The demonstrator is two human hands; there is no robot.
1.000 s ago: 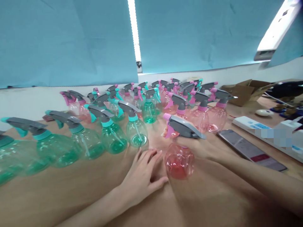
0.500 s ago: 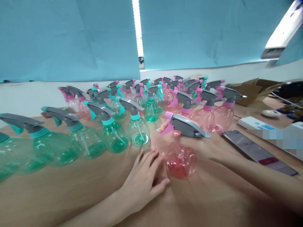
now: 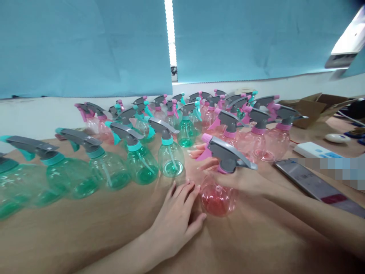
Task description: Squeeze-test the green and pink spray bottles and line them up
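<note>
A clear pink spray bottle [image 3: 219, 199] stands on the table in front of me, with a grey spray head [image 3: 229, 154] and pink trigger on top. My right hand [image 3: 239, 180] reaches in from the right and curls around the bottle's neck, just under the spray head. Its fingertips show left of the neck; part of the hand is hidden behind the bottle. To the left of the bottle, my left hand [image 3: 178, 215] lies palm down on the table, fingers stretched out and thumb beside the bottle's base. It holds nothing.
A row of green spray bottles [image 3: 142, 167] runs along the left. Several pink spray bottles [image 3: 278, 140] and mixed ones stand behind. On the right are a phone [image 3: 310, 186], a white power strip [image 3: 313, 150], a white mouse [image 3: 337, 138] and a cardboard box [image 3: 306, 110].
The view has shifted slightly, so most things sit further right. The pink bottle's spray head has turned a little, and more of my right hand's fingers shows by its neck. My left hand stays flat.
</note>
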